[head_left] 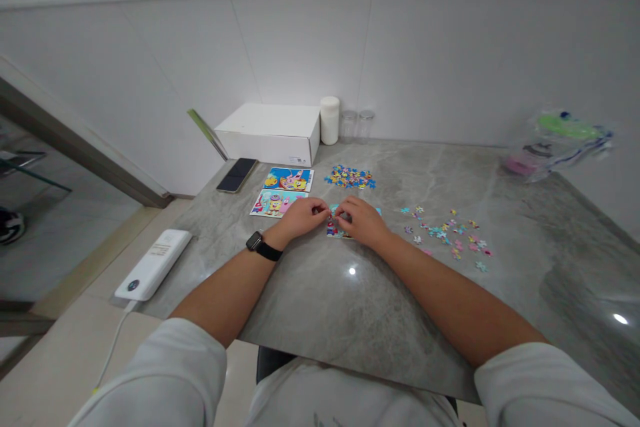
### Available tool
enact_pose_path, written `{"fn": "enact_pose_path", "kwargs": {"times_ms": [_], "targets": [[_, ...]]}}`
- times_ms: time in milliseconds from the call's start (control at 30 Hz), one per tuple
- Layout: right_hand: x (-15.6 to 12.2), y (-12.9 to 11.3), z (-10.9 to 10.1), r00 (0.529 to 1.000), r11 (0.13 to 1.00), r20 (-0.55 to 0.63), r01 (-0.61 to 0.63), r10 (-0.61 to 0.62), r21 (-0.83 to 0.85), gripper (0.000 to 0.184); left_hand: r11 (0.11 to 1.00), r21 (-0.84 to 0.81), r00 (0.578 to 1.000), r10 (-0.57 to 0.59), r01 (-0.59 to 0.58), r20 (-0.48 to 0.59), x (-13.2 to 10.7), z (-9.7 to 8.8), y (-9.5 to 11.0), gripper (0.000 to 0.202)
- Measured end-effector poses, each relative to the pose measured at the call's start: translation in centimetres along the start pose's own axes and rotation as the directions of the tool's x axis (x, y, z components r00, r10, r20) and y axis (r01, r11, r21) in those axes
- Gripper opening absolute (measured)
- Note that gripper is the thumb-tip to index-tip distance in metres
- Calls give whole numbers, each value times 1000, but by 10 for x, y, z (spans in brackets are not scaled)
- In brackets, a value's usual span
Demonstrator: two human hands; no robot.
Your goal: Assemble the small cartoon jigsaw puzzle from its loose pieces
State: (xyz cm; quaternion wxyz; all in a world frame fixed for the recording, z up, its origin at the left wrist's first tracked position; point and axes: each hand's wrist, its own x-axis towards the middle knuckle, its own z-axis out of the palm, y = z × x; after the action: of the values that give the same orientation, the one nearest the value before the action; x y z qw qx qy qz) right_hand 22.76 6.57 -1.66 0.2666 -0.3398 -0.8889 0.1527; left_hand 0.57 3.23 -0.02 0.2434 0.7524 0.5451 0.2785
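My left hand (pixel 306 215), with a dark watch (pixel 263 245) on its wrist, is closed at the left edge of a partly joined jigsaw puzzle (pixel 334 229). Its fingertips are pinched, and what they hold is too small to make out. Over the same puzzle, my right hand (pixel 364 220) curls with thumb and forefinger pinched on a small puzzle piece, and it hides much of the picture. To the left lies a printed picture sheet (pixel 267 205) with two cartoon scenes, close to my left hand. Loose puzzle pieces (pixel 440 232) are scattered right of my right hand.
A pile of blue and yellow pieces (pixel 351 177) lies behind the puzzle. Farther back stand a white box (pixel 270 137), a white bottle (pixel 329 121) and two clear glasses (pixel 365 127). A phone (pixel 237 175), power bank (pixel 154 264) and plastic bag (pixel 547 147) lie toward the sides.
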Motion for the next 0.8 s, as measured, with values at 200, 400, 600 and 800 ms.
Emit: {"fn": "enact_pose_path", "kwargs": {"times_ms": [200,400,600,800], "targets": [[1,-2,1,996,996,67,-50,56,-80,6,976,198,996,85,-89,33,-1,-5,-4,23],[4,-6,0,989,989,124,-68,85,-135,10,959,270,996,77,-84,36,-1,-4,-9,20],[4,-7,-1,985,985,140,-76,98,-155,12,959,272,997,67,-77,47,-2,-1,-9,22],[2,-7,-2,986,985,140,-67,90,-162,13,957,278,996,69,-84,62,-1,0,-10,22]]}}
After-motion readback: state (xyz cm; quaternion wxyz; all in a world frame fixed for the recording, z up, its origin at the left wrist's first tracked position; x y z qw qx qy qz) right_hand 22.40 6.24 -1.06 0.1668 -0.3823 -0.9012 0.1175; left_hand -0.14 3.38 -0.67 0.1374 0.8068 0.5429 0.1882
